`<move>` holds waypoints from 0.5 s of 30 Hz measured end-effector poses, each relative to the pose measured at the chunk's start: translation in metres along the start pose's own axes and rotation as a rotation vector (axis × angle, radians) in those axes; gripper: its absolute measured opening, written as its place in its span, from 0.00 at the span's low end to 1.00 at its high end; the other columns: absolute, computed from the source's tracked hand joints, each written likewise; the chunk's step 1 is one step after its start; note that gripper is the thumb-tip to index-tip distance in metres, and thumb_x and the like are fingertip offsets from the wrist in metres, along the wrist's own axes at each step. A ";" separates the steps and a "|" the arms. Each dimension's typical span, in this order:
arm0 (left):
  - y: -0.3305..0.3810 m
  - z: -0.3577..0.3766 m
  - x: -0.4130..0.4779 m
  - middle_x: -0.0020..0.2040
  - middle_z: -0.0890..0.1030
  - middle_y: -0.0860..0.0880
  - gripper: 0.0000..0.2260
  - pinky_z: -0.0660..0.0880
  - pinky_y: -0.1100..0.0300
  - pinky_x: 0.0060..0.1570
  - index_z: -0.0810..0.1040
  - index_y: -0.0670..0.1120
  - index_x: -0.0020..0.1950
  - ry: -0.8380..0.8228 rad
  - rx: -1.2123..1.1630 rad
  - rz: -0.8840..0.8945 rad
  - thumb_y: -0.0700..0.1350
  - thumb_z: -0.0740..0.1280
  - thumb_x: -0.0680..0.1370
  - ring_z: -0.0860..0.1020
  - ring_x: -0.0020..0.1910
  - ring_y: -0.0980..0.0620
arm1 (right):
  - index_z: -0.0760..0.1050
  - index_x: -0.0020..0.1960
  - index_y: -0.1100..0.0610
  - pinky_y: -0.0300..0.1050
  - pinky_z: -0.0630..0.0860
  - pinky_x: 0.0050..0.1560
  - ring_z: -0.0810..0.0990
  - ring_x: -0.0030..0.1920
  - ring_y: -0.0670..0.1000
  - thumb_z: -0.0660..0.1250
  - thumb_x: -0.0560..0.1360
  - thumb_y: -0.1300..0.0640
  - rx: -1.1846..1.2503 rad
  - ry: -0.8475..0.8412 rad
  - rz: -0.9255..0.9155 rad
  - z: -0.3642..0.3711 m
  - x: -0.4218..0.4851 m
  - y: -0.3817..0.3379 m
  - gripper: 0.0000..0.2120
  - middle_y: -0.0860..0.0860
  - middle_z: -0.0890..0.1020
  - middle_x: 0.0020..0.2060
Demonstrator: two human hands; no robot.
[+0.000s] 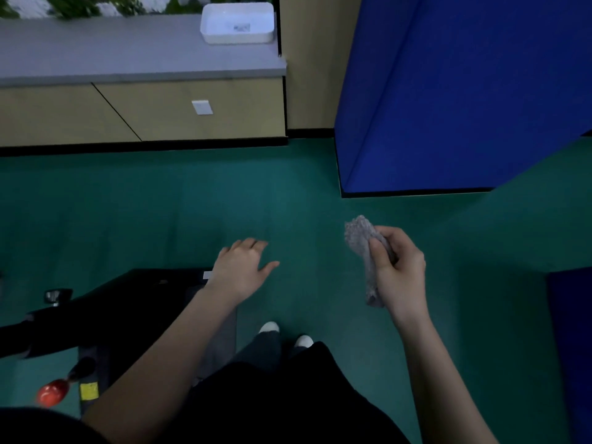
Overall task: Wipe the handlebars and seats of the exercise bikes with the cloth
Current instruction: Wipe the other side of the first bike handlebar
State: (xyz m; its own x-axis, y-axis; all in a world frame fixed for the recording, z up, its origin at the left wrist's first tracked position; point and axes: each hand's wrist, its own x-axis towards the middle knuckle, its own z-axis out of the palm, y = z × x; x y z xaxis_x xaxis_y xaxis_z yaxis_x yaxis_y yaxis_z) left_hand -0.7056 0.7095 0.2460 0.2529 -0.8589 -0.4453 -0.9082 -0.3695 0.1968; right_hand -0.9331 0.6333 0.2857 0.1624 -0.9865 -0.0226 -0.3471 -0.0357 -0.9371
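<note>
My right hand (398,270) grips a bunched grey cloth (360,238), which sticks out above and below my fist, held over the green floor. My left hand (243,267) hovers with relaxed, spread fingers and holds nothing. A black exercise bike (96,302) fills the lower left, below and left of my left hand; its frame, a pedal (57,296) and a red knob (51,392) show. The bike's handlebars and seat cannot be made out in this view.
A wooden cabinet (144,113) with a grey top lines the far wall and carries a white tray (237,24). A tall blue padded block (464,91) stands at the right. Green floor (192,213) lies between. My white shoes (285,334) show below.
</note>
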 end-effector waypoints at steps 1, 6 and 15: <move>-0.003 -0.002 0.003 0.72 0.68 0.47 0.26 0.61 0.51 0.68 0.64 0.47 0.74 -0.007 0.003 -0.011 0.59 0.57 0.80 0.64 0.71 0.47 | 0.76 0.44 0.46 0.27 0.71 0.41 0.78 0.38 0.36 0.63 0.77 0.65 0.011 -0.009 0.006 0.003 0.004 0.000 0.13 0.41 0.81 0.37; -0.015 -0.016 0.032 0.73 0.66 0.48 0.26 0.60 0.50 0.69 0.64 0.46 0.74 0.053 -0.028 -0.028 0.59 0.57 0.80 0.63 0.72 0.47 | 0.77 0.47 0.52 0.29 0.72 0.42 0.78 0.40 0.39 0.64 0.77 0.64 -0.009 -0.068 0.018 0.022 0.037 -0.001 0.08 0.42 0.81 0.39; -0.046 -0.071 0.129 0.77 0.59 0.48 0.28 0.55 0.51 0.72 0.60 0.47 0.76 0.179 -0.133 -0.022 0.60 0.57 0.80 0.56 0.75 0.49 | 0.78 0.49 0.56 0.28 0.71 0.41 0.78 0.41 0.39 0.64 0.77 0.63 -0.134 -0.136 -0.060 0.082 0.146 -0.037 0.05 0.46 0.82 0.41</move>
State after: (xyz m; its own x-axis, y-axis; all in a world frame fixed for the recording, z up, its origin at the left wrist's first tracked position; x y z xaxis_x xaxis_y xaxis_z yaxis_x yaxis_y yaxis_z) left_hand -0.6075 0.5910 0.2417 0.3379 -0.8951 -0.2910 -0.8530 -0.4219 0.3072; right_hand -0.8209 0.5036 0.2885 0.3066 -0.9515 -0.0238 -0.4516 -0.1234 -0.8837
